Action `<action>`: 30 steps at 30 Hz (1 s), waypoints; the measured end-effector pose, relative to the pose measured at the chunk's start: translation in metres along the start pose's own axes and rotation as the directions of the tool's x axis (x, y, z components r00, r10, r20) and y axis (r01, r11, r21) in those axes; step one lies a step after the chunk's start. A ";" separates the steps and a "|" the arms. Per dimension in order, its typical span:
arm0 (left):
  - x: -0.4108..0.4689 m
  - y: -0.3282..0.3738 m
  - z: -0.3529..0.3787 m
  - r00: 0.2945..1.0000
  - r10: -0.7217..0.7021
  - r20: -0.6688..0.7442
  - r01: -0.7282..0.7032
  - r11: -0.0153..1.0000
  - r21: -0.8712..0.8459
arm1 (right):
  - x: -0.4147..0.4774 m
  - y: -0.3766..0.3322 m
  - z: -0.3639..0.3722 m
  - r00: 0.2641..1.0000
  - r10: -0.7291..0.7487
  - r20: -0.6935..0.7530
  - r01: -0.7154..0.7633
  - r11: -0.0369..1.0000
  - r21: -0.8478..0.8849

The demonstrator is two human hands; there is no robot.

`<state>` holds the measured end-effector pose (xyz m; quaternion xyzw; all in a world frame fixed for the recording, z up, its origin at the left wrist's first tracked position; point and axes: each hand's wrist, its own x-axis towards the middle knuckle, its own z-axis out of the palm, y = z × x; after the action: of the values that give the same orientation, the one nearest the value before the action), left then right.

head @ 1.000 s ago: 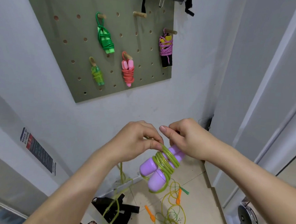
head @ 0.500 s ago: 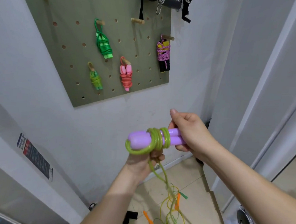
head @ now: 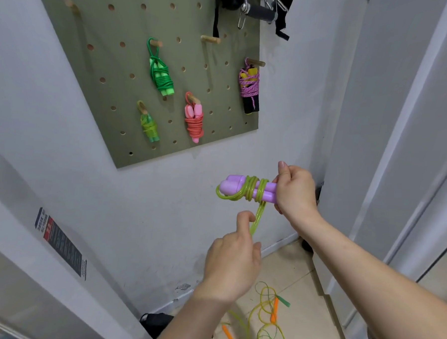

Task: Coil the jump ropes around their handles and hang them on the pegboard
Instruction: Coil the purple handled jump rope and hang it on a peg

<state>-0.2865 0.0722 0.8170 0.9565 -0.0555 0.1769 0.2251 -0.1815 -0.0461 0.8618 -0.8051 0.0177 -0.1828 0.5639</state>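
The right hand [head: 295, 191] grips the purple handles [head: 232, 186]; the left hand [head: 231, 263] pinches their green rope [head: 257, 219]. Four bundles [head: 161, 78] hang on the pegboard [head: 117, 91], a loose rope [head: 269, 319] lies on the floor [head: 302, 277]; the sticker [head: 60, 241] is unreadable.

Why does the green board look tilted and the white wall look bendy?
Head view: the wide-angle lens bends straight edges near the sides, so the pegboard leans and the wall curves; the left hand pinching the green rope below the purple handles looks slightly soft; light is even, with faint shadows beside the hung ropes.
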 end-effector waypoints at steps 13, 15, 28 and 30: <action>0.018 -0.001 -0.062 0.871 0.489 0.043 -0.448 0.756 0.478 | -0.029 -0.018 0.008 0.889 -0.277 0.363 0.419 0.812 -0.407; 0.029 -0.010 -0.070 0.846 0.529 0.068 -0.509 0.764 0.397 | -0.032 -0.017 0.005 0.855 -0.263 0.447 0.444 0.816 -0.370; 0.005 0.024 -0.073 0.922 0.326 0.208 -0.385 0.824 0.415 | 0.005 0.000 -0.016 0.989 -0.030 0.146 0.056 0.983 -0.176; -0.002 0.034 -0.056 0.911 0.322 0.257 -0.408 0.785 0.466 | 0.006 0.002 -0.008 0.976 0.193 0.104 -0.199 0.979 0.047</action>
<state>-0.3126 0.0674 0.8772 0.9635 -0.2093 0.1466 -0.0802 -0.1777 -0.0555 0.8637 -0.7910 0.0638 -0.0869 0.6023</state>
